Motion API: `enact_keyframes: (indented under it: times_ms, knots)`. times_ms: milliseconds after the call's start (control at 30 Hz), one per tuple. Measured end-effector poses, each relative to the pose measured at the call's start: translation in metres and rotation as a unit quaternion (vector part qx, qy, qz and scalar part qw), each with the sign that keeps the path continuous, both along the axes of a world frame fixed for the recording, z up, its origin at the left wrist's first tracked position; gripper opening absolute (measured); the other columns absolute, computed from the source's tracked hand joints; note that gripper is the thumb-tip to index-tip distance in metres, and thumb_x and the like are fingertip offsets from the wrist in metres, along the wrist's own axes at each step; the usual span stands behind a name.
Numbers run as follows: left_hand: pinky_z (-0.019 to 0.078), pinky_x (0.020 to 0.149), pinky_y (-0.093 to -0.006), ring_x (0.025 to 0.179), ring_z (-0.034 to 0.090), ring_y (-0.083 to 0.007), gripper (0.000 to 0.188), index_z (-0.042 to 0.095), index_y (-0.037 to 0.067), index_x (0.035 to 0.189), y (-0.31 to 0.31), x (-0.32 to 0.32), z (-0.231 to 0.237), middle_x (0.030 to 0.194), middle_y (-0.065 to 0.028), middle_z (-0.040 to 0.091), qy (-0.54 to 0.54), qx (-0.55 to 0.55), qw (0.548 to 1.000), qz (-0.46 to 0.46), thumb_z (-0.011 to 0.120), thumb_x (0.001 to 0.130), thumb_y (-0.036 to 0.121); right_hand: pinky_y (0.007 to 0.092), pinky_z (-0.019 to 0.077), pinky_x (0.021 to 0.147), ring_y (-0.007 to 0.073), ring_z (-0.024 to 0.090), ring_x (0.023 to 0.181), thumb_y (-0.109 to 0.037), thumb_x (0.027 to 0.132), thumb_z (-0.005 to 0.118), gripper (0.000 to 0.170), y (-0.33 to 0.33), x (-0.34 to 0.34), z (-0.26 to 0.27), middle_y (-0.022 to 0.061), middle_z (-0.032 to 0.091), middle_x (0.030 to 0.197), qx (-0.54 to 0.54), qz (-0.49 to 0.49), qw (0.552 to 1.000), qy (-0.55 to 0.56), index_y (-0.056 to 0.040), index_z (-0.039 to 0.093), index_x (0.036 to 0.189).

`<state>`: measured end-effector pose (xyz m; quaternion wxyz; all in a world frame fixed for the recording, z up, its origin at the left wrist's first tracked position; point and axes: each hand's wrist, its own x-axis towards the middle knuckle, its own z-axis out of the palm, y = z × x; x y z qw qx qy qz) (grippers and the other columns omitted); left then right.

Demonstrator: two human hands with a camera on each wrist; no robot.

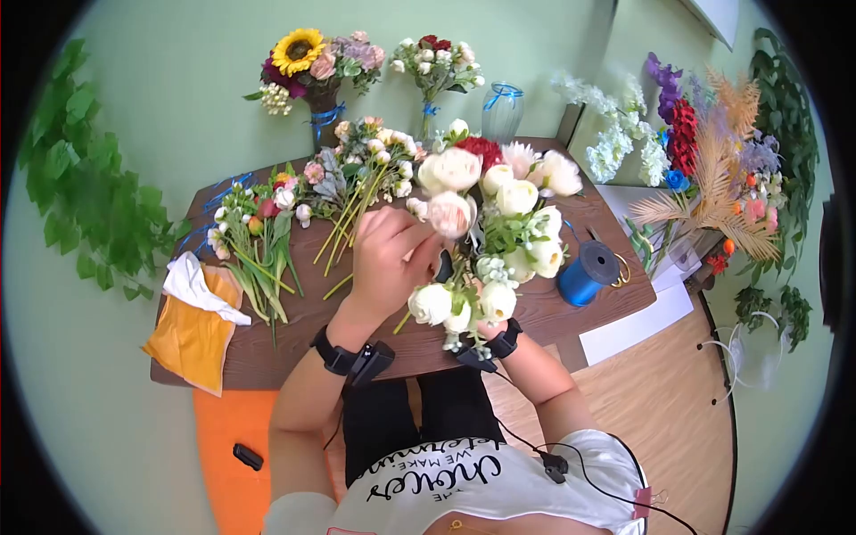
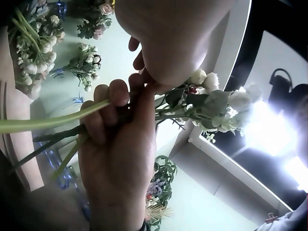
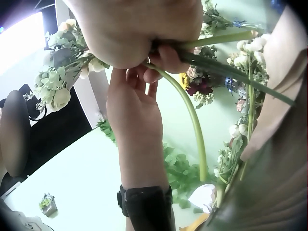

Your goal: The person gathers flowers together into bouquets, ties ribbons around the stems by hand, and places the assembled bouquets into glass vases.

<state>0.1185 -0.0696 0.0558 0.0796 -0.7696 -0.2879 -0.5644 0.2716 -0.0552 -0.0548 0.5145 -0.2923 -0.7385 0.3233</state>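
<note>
Tabletop (image 1: 259, 361), spool (image 1: 580, 281) near edge (image 1: 637, 296), right hand (image 2: 118, 154) gripping bouquet (image 1: 517, 198), left (image 1: 392, 259) perhaps touching

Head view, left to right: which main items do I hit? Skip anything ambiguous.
Mustard cloth → sunflower → left hand → white-rose bouquet → blue ribbon spool → red flower spike. Right hand left out: largely hidden behind the bouquet.

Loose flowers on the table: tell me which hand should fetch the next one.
Left, I'd judge: the left hand is nearer the loose flowers. The right hand grips the stems of the bouquet, so freeing it could loosen the bunch.
</note>
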Motion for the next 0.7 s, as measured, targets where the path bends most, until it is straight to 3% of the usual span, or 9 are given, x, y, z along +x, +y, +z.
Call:
enact_keyframes:
  times_ms: [67, 167, 300, 333, 467, 500, 600, 700]
  knots:
    - [0.0388, 0.072, -0.0371, 0.075, 0.056, -0.0254, 0.010, 0.065, 0.006, 0.079, 0.009, -0.004, -0.005, 0.076, -0.0061, 0.059, -0.010, 0.006, 1.000, -0.010, 0.069, 0.076, 0.014, 0.0279, 0.0382, 0.074, 0.0152, 0.049, 0.083, -0.017, 0.091, 0.052, 0.021, 0.000, 0.002, 0.006, 0.0081, 0.055, 0.094, -0.015, -0.012, 1.000, 0.021, -0.0041, 0.048, 0.107]
    - [0.0383, 0.080, -0.0381, 0.081, 0.058, -0.0259, 0.016, 0.066, 0.007, 0.088, 0.014, -0.022, -0.001, 0.082, -0.0070, 0.062, 0.016, -0.125, 0.990, 0.065, 0.062, 0.085, 0.023, 0.0250, 0.0365, 0.063, 0.0121, 0.047, 0.070, -0.019, 0.095, 0.046, 0.014, -0.001, 0.003, 0.022, 0.0064, 0.055, 0.081, -0.039, -0.040, 0.997, 0.059, -0.0054, 0.048, 0.096]
    - [0.0404, 0.082, -0.0400, 0.092, 0.059, -0.0274, 0.019, 0.066, 0.008, 0.096, 0.066, -0.076, -0.048, 0.094, -0.0082, 0.062, 0.066, -0.224, 0.948, 0.218, 0.060, 0.086, 0.024, 0.0212, 0.0343, 0.048, 0.0079, 0.045, 0.052, -0.022, 0.099, 0.038, 0.025, 0.004, 0.000, 0.034, 0.0042, 0.055, 0.064, -0.059, -0.114, 0.987, 0.098, -0.0072, 0.048, 0.082]
    - [0.0398, 0.084, -0.0450, 0.102, 0.056, -0.0287, 0.022, 0.066, 0.009, 0.098, 0.072, -0.085, -0.055, 0.103, -0.0099, 0.062, 0.085, -0.279, 0.925, 0.244, 0.062, 0.085, 0.026, 0.0202, 0.0337, 0.044, 0.0069, 0.044, 0.048, -0.023, 0.101, 0.036, 0.029, 0.007, -0.003, 0.034, 0.0036, 0.055, 0.060, -0.058, -0.132, 0.984, 0.105, -0.0076, 0.048, 0.079]
    - [0.0425, 0.081, -0.0450, 0.096, 0.060, -0.0303, 0.023, 0.066, 0.009, 0.097, 0.103, -0.104, -0.089, 0.098, -0.0110, 0.064, 0.142, -0.333, 0.878, 0.314, 0.065, 0.082, 0.026, 0.0207, 0.0352, 0.045, 0.0083, 0.045, 0.048, -0.026, 0.102, 0.031, 0.031, 0.006, -0.009, 0.023, 0.0039, 0.053, 0.057, -0.039, -0.147, 0.981, 0.123, -0.0064, 0.047, 0.083]
    - [0.0431, 0.080, -0.0448, 0.094, 0.061, -0.0308, 0.023, 0.066, 0.008, 0.097, 0.105, -0.103, -0.089, 0.097, -0.0113, 0.064, 0.153, -0.354, 0.864, 0.323, 0.065, 0.081, 0.025, 0.0208, 0.0356, 0.045, 0.0086, 0.045, 0.048, -0.025, 0.102, 0.031, 0.031, -0.001, -0.008, 0.036, 0.0041, 0.053, 0.057, -0.077, -0.118, 0.981, 0.132, -0.0064, 0.046, 0.083]
    - [0.0444, 0.078, -0.0430, 0.091, 0.062, -0.0324, 0.023, 0.066, 0.008, 0.096, 0.112, -0.103, -0.086, 0.097, -0.0122, 0.065, 0.168, -0.413, 0.841, 0.306, 0.066, 0.080, 0.024, 0.0212, 0.0363, 0.045, 0.0090, 0.045, 0.047, -0.024, 0.102, 0.031, 0.031, -0.004, -0.010, 0.046, 0.0052, 0.053, 0.056, -0.108, -0.084, 0.978, 0.155, -0.0058, 0.047, 0.082]
    - [0.0441, 0.071, -0.0433, 0.079, 0.062, -0.0312, 0.020, 0.065, 0.007, 0.082, 0.114, -0.096, -0.093, 0.086, -0.0113, 0.066, 0.082, -0.208, 0.919, 0.324, 0.066, 0.080, 0.027, 0.0211, 0.0362, 0.045, 0.0086, 0.044, 0.046, -0.026, 0.102, 0.031, 0.034, -0.001, -0.008, 0.039, 0.0049, 0.053, 0.056, -0.123, -0.111, 0.977, 0.135, -0.0055, 0.047, 0.081]
